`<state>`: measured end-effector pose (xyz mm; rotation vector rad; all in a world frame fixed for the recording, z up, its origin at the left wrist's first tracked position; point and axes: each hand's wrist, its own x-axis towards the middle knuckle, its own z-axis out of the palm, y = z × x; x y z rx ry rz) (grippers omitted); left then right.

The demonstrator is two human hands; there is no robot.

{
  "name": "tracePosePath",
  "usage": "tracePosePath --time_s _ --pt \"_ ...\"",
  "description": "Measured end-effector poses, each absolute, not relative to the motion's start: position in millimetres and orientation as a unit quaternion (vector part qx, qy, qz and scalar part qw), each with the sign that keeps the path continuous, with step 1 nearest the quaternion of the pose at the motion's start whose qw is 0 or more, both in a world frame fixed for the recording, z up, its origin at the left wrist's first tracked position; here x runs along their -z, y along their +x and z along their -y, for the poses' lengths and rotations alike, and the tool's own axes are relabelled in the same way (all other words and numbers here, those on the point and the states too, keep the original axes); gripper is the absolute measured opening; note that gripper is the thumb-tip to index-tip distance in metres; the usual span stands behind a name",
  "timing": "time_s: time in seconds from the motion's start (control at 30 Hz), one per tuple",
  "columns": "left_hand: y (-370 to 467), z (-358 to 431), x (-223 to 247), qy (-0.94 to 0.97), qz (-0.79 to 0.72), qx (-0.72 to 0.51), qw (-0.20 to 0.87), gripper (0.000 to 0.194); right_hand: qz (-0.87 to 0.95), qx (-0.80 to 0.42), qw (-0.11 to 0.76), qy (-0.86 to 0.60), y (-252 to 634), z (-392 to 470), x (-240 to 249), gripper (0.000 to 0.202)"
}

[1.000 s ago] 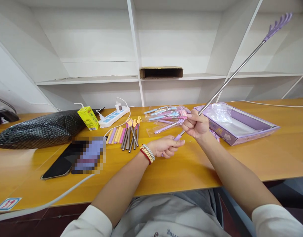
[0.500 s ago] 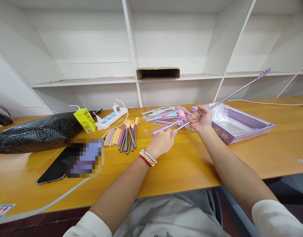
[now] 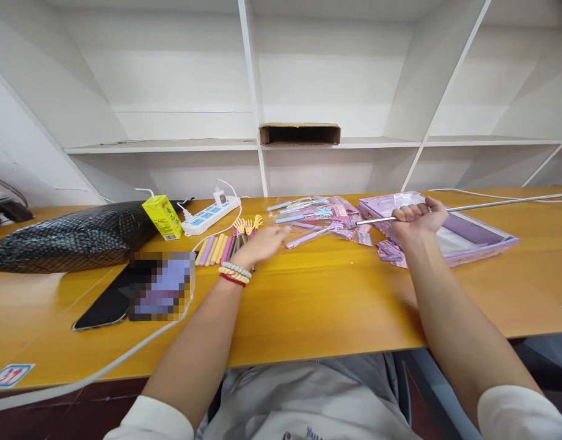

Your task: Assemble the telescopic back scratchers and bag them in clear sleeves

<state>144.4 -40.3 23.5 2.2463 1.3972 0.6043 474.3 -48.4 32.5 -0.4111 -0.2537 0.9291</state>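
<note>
My right hand (image 3: 418,220) is closed around the thin metal rod (image 3: 492,203) of a telescopic back scratcher. The rod's bare end points left, and its other end runs out of view at the right. My left hand (image 3: 265,244), slightly blurred, is closed with a small purple handle tip (image 3: 287,230) showing at its fingertips. Partly behind that hand lie back scratcher shafts with yellow claw heads (image 3: 248,226). Beside them is a row of loose coloured handles (image 3: 212,249). Bagged back scratchers (image 3: 308,211) and a loose-looking purple one (image 3: 311,235) lie between my hands.
A purple open box (image 3: 487,256) stands under my right hand. Left on the table (image 3: 317,318) are a power strip (image 3: 212,215), a yellow drink carton (image 3: 162,217), a black wrapped parcel (image 3: 79,235) and a phone (image 3: 109,299). A white cable (image 3: 138,348) crosses the front left.
My hands have moved apart, the left leftward, the right rightward with the rod. The rod's lower end has come away from the left hand and shows bare. Its claw head has left the view.
</note>
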Motion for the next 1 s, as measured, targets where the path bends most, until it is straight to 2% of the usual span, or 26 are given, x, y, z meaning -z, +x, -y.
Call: tracePosePath --time_s 0.13,0.27,0.4,0.7,1.0 --pt "104.9 19.1 -30.2 0.690 -0.656 -0.291 0.096 0.042 0.179 -0.493 0.820 -0.228 458.1 45.2 -25.0 0.039" --pt "74.4 8.6 -23.3 0.592 -0.772 -0.234 -0.003 0.041 0.241 -0.543 0.765 -0.249 427.0 43.3 -19.1 0.044" --pt "60.7 4.6 -8.6 0.533 -0.820 -0.208 -0.019 0.044 0.263 -0.570 0.736 -0.252 414.2 43.5 -13.9 0.044" --pt "59.7 -0.1 5.7 0.535 -0.823 -0.189 -0.031 0.049 0.320 -0.622 0.672 -0.242 398.5 46.8 -6.3 0.044" --pt "58.0 -4.9 11.7 0.530 -0.828 -0.183 -0.030 0.040 0.376 -0.681 0.594 -0.204 385.7 51.6 -0.2 0.037"
